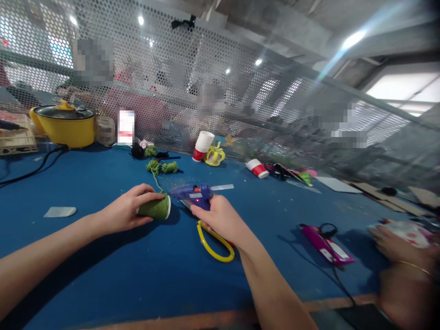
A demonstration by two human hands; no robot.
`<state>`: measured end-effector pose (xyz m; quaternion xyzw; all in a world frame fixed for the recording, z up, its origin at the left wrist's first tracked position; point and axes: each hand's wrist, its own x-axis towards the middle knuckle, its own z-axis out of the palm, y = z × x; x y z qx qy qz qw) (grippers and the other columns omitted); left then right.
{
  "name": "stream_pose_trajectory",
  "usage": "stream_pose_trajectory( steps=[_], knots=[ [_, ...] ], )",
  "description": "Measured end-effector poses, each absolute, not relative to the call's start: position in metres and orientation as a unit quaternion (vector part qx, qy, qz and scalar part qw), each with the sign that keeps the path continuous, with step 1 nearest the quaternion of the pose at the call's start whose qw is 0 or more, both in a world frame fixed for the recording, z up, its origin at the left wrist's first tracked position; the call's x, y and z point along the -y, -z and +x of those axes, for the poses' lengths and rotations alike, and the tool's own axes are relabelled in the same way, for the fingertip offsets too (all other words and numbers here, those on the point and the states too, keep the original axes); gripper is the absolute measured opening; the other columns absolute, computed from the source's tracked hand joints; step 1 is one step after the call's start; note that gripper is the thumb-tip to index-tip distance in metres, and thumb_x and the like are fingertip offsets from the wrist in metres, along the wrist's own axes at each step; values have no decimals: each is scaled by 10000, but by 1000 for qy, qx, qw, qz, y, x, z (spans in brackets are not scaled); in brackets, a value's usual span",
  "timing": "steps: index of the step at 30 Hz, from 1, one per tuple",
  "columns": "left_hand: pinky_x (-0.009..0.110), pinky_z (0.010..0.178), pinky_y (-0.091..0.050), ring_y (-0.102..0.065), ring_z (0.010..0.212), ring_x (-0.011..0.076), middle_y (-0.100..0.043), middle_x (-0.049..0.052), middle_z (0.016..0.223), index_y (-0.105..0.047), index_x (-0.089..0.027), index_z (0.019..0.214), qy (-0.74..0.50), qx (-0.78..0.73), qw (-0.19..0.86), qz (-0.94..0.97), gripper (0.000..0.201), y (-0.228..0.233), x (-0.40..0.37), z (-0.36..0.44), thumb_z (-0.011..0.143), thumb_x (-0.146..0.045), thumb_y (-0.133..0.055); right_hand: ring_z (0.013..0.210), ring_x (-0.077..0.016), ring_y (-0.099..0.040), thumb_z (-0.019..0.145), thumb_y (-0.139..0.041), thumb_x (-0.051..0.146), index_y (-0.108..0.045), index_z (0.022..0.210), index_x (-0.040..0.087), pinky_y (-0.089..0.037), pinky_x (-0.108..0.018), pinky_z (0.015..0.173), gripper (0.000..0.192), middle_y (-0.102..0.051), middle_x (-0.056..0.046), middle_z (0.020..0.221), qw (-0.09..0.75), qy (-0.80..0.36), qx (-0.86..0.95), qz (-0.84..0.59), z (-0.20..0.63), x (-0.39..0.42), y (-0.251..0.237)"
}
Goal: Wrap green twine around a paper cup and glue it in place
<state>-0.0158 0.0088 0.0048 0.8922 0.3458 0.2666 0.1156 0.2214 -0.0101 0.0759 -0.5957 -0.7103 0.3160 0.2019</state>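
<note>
My left hand [132,208] is closed round a cup wrapped in green yarn [155,208], which lies on its side with its white rim facing right. A strand runs from it to a loose green yarn bundle [154,167] behind. In my right hand [220,213] is a blue hot glue gun [195,195], a clear glue stick poking out of its back. Its nozzle points left, close to the cup's rim; whether they touch I cannot tell. Yellow-handled scissors [218,252] rest beneath my right hand, partly hidden by it.
Behind stand a yellow electric pot [68,126], stacked paper cups [202,145] and a yellow woven piece [215,156]. Another red-and-white cup [257,168] lies tipped. A purple corded device [326,245] is at right, near another person's hand [395,240]. A perforated metal screen [165,82] borders the blue table.
</note>
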Motion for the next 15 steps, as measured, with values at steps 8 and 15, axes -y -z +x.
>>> stream_pose_trajectory(
  steps=[8,15],
  knots=[
    [353,869,-440,-510,1005,218,-442,83,1125,-422,-220,1210,-267,-372,157,875,460,-8,-10,-16,774,-253,-566,382,-97,-453,757,-504,280,-588,782,134,-344,-205,417,170,-494,35,436,196,-302,729,-583,227,14,-76],
    [354,844,-451,-518,981,214,-440,77,1117,-412,-235,1219,-271,-383,172,866,466,-7,-12,-18,783,-295,-564,406,-101,-464,749,-513,268,-548,671,149,-342,-211,432,147,-509,24,451,176,-273,737,-593,227,20,-79]
  ],
)
